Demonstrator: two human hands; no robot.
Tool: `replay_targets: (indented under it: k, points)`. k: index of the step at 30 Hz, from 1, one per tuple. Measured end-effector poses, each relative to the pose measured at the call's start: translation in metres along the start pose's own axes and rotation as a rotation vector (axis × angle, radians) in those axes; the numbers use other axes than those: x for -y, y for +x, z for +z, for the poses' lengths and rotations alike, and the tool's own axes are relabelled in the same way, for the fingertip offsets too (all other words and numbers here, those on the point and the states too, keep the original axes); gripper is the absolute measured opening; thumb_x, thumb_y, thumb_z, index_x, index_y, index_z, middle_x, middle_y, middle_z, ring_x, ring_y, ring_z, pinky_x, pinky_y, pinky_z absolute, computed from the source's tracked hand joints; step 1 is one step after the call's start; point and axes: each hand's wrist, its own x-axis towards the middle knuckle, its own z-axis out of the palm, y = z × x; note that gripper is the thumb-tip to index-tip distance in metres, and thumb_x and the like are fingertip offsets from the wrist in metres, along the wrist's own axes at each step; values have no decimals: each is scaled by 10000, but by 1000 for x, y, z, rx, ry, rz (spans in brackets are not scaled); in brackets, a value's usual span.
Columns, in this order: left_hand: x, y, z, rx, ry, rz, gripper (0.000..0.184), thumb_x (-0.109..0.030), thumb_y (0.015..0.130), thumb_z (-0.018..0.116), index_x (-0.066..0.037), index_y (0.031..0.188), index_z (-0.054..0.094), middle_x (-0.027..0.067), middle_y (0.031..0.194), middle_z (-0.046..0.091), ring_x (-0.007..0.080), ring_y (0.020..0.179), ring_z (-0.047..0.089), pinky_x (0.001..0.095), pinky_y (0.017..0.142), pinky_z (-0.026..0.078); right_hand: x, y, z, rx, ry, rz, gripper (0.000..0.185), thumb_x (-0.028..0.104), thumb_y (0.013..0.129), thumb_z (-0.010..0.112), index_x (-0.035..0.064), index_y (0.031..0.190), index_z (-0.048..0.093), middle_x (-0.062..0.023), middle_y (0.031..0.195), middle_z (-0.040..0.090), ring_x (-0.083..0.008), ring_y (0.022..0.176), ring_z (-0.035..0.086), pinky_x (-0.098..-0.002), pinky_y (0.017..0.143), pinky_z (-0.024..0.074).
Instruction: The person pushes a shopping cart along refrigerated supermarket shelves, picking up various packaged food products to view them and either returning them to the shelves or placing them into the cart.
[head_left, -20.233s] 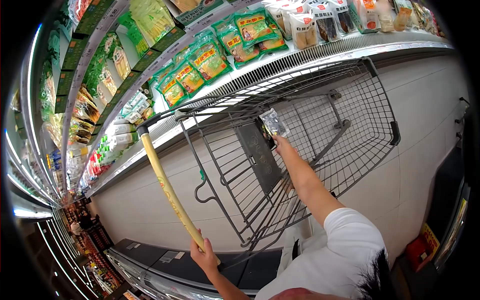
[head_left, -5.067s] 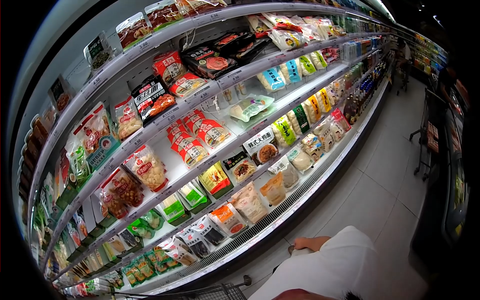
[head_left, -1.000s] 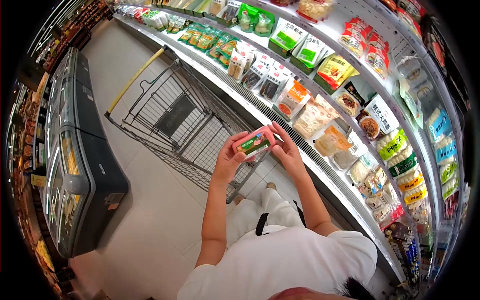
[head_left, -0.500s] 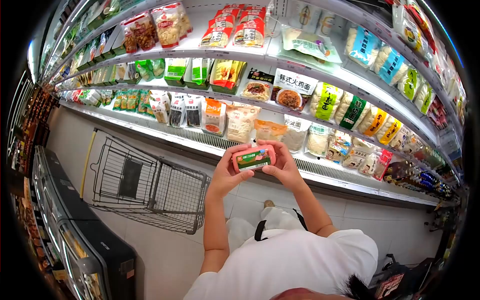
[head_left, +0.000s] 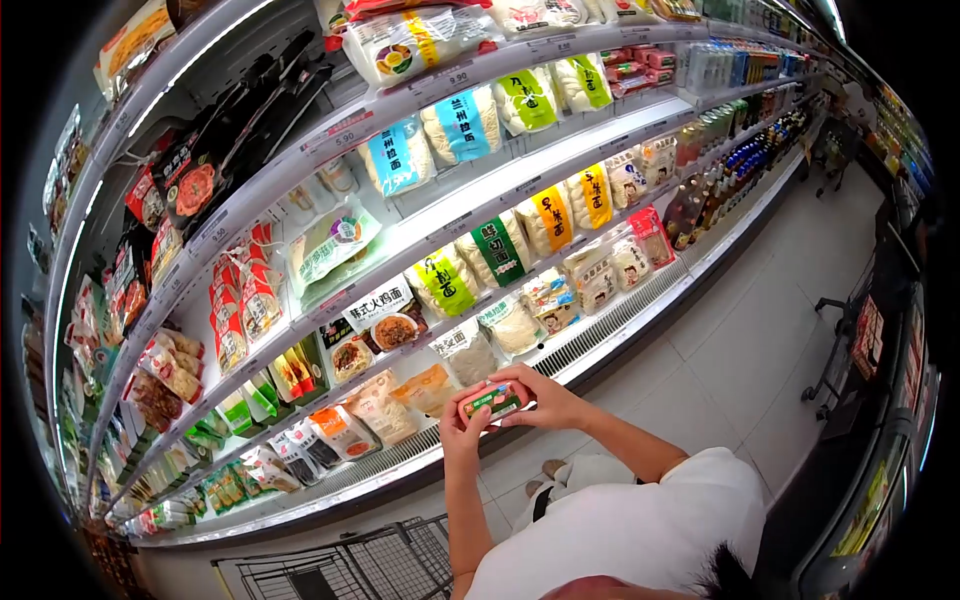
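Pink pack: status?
Left hand and right hand both gripping pink pack; cart beside the person, shelves ahead.

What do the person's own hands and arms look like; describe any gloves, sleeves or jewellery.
The left hand and right hand are bare, without gloves. No watch or bracelet shows on either wrist; rings can't be made out. The T-shirt is white and short-sleeved, with no markings visible.

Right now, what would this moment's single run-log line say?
left hand: on pink pack | right hand: on same pack | cart: below shelves, untouched
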Motion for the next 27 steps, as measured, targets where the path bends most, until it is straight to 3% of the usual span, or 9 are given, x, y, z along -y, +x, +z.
replay_targets:
  k: [8, 10, 11, 12, 15, 19, 20, 23, 27]
  points:
    - [37, 23, 31, 70, 48, 29, 239, -181, 940, 598, -40, 1134, 585, 106, 1105, 647, 132, 864, 656, 224, 596, 566, -5, -26, -28, -139, -174, 69, 687, 164, 721, 835, 67, 1313, 501, -111, 1277, 499, -254, 1180, 511, -348, 992, 432]
    - [41, 29, 41, 47, 14, 13, 235, -196, 954, 587, -38, 1127, 589, 106, 1091, 651, 131, 868, 653, 221, 603, 557, -7, -28, -35, -168, -286, 21, 670, 146, 741, 822, 69, 1320, 493, -109, 1203, 522, -253, 1130, 544, -331, 948, 458]
    - [39, 32, 49, 49, 7, 19, 229, -200, 972, 566, -30, 1124, 590, 109, 1082, 656, 138, 891, 643, 242, 693, 548, -5, -28, -41, -178, -287, 43, 665, 159, 741, 818, 65, 1317, 499, -108, 1194, 529, -246, 1108, 553, -335, 920, 467]
    - [40, 36, 59, 55, -2, 13, 229, -200, 972, 566, -30, 1124, 590, 109, 1082, 656, 138, 891, 643, 242, 693, 548, -5, -29, -50, -181, -295, 52, 665, 159, 741, 818, 65, 1317, 499, -108, 1194, 529, -246, 1108, 553, -335, 920, 467]
    - [43, 53, 87, 37, 31, 67, 221, -175, 984, 557, -15, 1133, 586, 117, 1140, 640, 145, 980, 613, 292, 861, 500, -8, -25, -82, -219, -410, -43, 628, 140, 724, 811, 81, 1283, 531, -113, 1266, 538, -291, 1188, 515, -387, 1006, 428]
    - [68, 96, 135, 102, 274, 332, 236, -196, 985, 547, -66, 1180, 579, 118, 1286, 534, 149, 1030, 592, 201, 645, 559, -19, -13, -145, -279, -664, -212, 622, 115, 707, 792, 100, 1275, 539, -84, 1277, 533, -308, 1189, 507, -415, 1012, 426]
    - [65, 103, 159, 64, 250, 312, 227, -163, 951, 595, -17, 1124, 612, 156, 1232, 592, 241, 1146, 552, 364, 1003, 407, -22, -7, -167, -272, -709, -277, 612, 82, 705, 776, 109, 1271, 545, -77, 1298, 527, -301, 1206, 499, -418, 1027, 419]
    - [78, 148, 226, 87, 312, 446, 309, -157, 943, 609, -22, 1217, 564, 153, 1289, 553, 245, 1150, 551, 358, 1005, 411, -34, 7, -246, -300, -807, -393, 602, 21, 710, 729, 128, 1274, 548, -71, 1294, 535, -295, 1235, 486, -432, 1042, 417]
    - [96, 222, 336, 170, 97, 423, 616, -139, 942, 601, -45, 1456, 275, 136, 1466, 358, 236, 1290, 448, 348, 1052, 384, -50, 40, -392, -342, -845, -545, 510, 19, 718, 715, 128, 1195, 573, -71, 1253, 542, -314, 1211, 512, -430, 1043, 438]
